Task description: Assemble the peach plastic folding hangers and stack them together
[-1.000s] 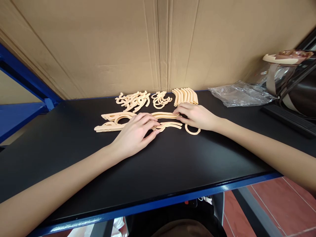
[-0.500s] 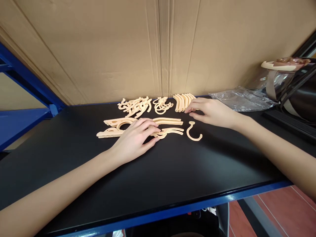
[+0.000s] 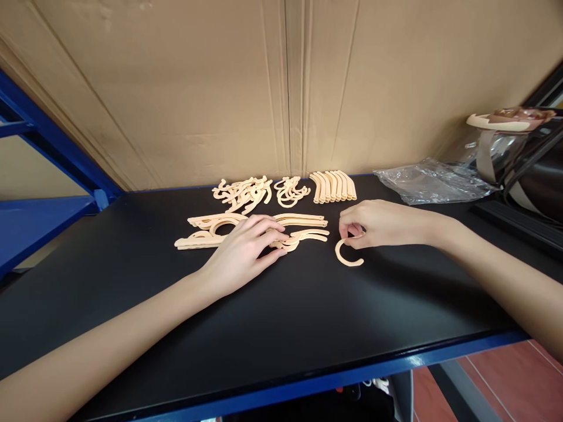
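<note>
My right hand pinches the upper end of a beige plastic hanger hook, whose curved part shows below the fingers. To the left, my left hand lies with fingers stretched over a group of beige hanger pieces, touching them. Under and beside it are straight pieces, a curved piece and long arm pieces. My left palm hides part of this group.
Behind lie a loose heap of beige pieces, a small pile of hooks and a neat row of curved arms. A clear plastic bag rests at the right. Cardboard walls the back of the black tabletop.
My right hand has come down and nearer from beside the row of curved arms, and its fingers have closed on the single hook. My left hand stays on the pieces.
</note>
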Tool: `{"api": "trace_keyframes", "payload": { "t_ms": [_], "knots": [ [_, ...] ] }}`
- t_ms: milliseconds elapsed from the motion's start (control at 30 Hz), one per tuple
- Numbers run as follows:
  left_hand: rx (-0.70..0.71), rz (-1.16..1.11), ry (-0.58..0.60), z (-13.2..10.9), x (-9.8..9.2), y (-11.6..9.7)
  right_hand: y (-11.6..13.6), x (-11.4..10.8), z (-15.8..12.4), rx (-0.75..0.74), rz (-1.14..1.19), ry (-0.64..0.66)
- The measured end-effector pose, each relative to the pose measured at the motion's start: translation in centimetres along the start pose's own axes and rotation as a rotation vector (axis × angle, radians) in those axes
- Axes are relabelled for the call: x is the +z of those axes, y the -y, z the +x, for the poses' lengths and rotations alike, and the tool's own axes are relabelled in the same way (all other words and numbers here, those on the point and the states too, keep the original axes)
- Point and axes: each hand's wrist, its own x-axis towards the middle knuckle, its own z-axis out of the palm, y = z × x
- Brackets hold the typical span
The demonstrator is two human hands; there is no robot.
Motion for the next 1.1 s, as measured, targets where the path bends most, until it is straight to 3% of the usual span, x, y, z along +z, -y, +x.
{"api": "trace_keyframes", "payload": {
  "t_ms": [167, 333, 467, 633, 867, 1100],
  "knots": [
    [-0.082, 0.081, -0.025, 0.1, -0.2, 0.3, 0.2, -0.3, 0.3, -0.002, 0.531, 0.001],
    [-0.117, 0.224, -0.113, 0.1, -0.1, 1.2, -0.2, 1.2, 1.7, 0.04, 0.872, -0.303],
    [-0.106, 0.291, -0.101, 0.0, 0.1, 1.4, -0.9, 3.2, 2.9, 0.107, 1.035, -0.48],
    [-0.131, 0.326, -0.09, 0.0, 0.2, 1.4, -1.5, 4.7, 3.8, 0.14, 1.072, -0.535],
    [-0.18, 0.322, -0.083, 0.3, 0.4, 1.0, -1.2, 4.8, 3.9, 0.153, 1.089, -0.568],
    [-0.371, 0.225, -0.246, 0.7, -0.3, 0.5, -1.4, 4.9, 3.9, 0.163, 1.096, -0.632]
  ]
}}
